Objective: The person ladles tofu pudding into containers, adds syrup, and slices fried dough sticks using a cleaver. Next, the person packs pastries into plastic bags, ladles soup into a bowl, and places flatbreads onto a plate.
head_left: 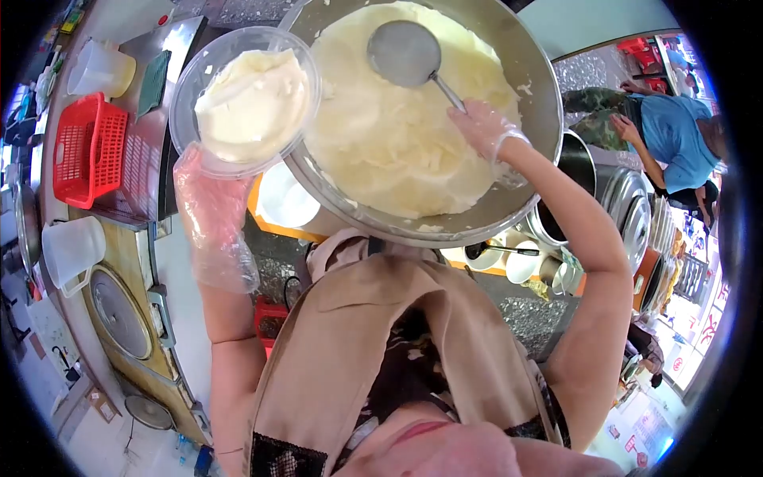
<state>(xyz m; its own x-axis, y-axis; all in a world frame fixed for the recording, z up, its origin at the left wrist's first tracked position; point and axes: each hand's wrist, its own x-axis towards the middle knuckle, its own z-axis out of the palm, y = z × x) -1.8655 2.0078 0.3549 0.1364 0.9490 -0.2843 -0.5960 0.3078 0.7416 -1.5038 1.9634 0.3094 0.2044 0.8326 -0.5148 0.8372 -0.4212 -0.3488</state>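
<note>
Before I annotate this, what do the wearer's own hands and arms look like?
The left hand and right hand each wear a thin, clear plastic glove, loose and crinkled, with a baggy cuff. The forearms are bare, with no sleeves or cables showing. Dark patterned cloth shows near the right shoulder.

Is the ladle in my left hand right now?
No, your right hand grips the ladle by its handle, while your left hand holds the clear plastic tub.
</note>
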